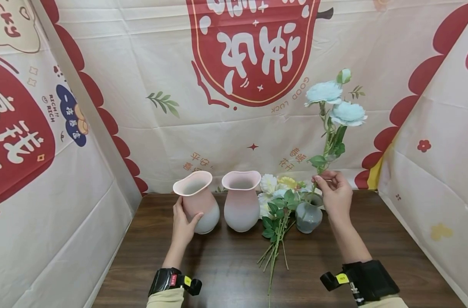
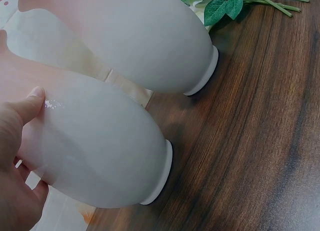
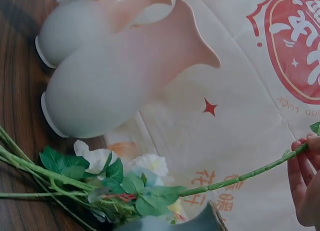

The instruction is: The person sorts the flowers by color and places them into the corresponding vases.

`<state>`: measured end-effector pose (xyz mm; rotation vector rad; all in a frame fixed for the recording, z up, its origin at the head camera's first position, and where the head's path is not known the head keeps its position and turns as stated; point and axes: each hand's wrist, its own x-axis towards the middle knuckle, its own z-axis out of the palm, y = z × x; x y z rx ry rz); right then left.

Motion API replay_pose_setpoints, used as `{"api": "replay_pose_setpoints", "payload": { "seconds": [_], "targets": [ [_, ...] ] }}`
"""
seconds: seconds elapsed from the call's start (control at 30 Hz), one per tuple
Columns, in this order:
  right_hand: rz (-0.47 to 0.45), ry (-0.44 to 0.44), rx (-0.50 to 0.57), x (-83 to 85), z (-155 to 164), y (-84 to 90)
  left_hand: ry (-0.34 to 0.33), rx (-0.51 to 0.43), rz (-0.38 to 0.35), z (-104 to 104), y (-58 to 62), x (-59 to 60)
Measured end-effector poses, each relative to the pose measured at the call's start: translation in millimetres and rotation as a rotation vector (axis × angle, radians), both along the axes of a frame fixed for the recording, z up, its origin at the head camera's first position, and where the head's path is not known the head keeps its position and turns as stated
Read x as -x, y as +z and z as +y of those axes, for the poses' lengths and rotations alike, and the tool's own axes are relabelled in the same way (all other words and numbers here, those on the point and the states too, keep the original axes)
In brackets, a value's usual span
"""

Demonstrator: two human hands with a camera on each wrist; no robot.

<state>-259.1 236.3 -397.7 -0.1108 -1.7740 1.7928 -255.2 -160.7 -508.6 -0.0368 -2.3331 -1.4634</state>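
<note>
Right now your right hand (image 1: 335, 192) pinches the thin green stem of the blue flower sprig (image 1: 335, 105), holding it upright above the small grey vase (image 1: 308, 216), with the stem's lower end at or just inside the vase mouth. Your left hand (image 1: 183, 224) is wrapped round the side of the left pink-and-white vase (image 1: 198, 201), thumb across its front, and the vase stands on the bench (image 1: 218, 273) just beside its twin, the second pink-and-white vase (image 1: 241, 205).

That sprig looks light and top-heavy: two blooms and a bud ride high, so the stem will likely sway or bend if you take it low. Your fingers sit about where the lowest leaves start, which seems a fair place; pinching the blooms would probably crush them. The glazed vase under your left hand looks smooth, slippery and breakable, so a broad palm hold on its belly suits it better than fingertips on the rim.

Between the second vase and the grey one lies a loose bunch of flowers (image 1: 276, 205), stems toward you. It hides the grey vase's left side, and whether the sprig's tip is truly inside the mouth is hard to make out. The right wrist view cuts off most of your right hand.
</note>
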Motion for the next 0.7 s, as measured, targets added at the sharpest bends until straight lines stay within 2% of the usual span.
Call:
{"api": "replay_pose_setpoints", "payload": {
  "seconds": [0.2,0.43,0.53,0.7],
  "targets": [
    [0.127,-0.062,0.007,8.5,11.0,-1.2,0.009,0.002,0.009,0.6,0.6,-0.1],
    [0.178,-0.14,0.024,17.1,20.0,-2.7,0.009,0.004,0.0,0.2,1.7,-1.0],
    [0.212,-0.144,0.052,17.8,22.4,-3.6,0.007,0.006,0.006,0.1,0.4,-0.7],
    [0.324,-0.096,0.155,18.8,26.2,-0.6,0.006,0.012,0.01,-0.4,-0.3,0.3]
  ]
}}
